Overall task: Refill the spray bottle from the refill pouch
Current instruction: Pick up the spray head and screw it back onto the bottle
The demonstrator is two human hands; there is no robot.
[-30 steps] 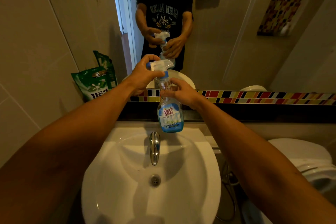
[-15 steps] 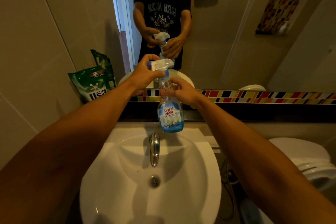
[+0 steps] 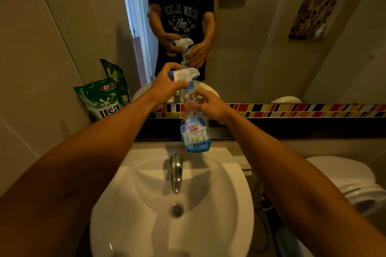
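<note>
A clear spray bottle with a blue "King's Stella" label stands upright on the sink's back ledge, a little blue liquid at its bottom. My left hand grips its white and blue trigger head. My right hand is wrapped around the bottle's neck and shoulder. A green refill pouch leans against the left wall beside the mirror, untouched.
A white basin with a chrome tap and drain lies below my arms. A white toilet stands at the right. The mirror above a coloured tile strip reflects a person holding the bottle.
Both hands stay on the bottle in nearly the same place. The view has shifted slightly; the trigger head looks turned a little.
</note>
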